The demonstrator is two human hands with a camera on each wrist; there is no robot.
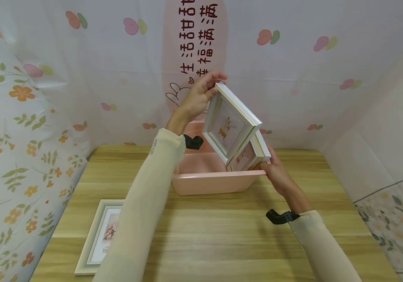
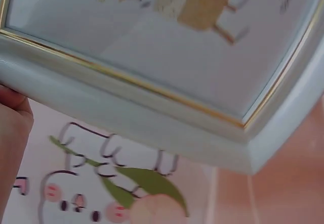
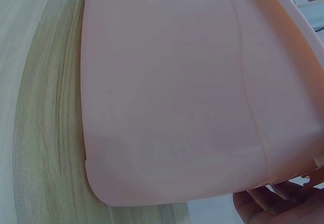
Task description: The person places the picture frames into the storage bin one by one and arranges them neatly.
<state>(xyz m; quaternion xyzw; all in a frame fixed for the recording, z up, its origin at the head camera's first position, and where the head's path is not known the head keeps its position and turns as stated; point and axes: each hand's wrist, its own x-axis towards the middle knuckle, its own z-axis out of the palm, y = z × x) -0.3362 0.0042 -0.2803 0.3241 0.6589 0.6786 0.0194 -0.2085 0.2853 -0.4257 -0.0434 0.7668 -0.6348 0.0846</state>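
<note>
Head view: your left hand pinches one frame, tilted over the tub; a second frame leans inside.
Left wrist: the held frame's corner shows.
Right wrist: your right hand curls round the tub's rim.

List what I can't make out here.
Head view: frame on the table, right side covered by the left sleeve.
Head view: much of the lower frame, behind the raised frame and tub.
Left wrist view: raised frame, partly cut off by the top edge.
Right wrist view: right hand, partly cut off by the bottom edge.
</note>
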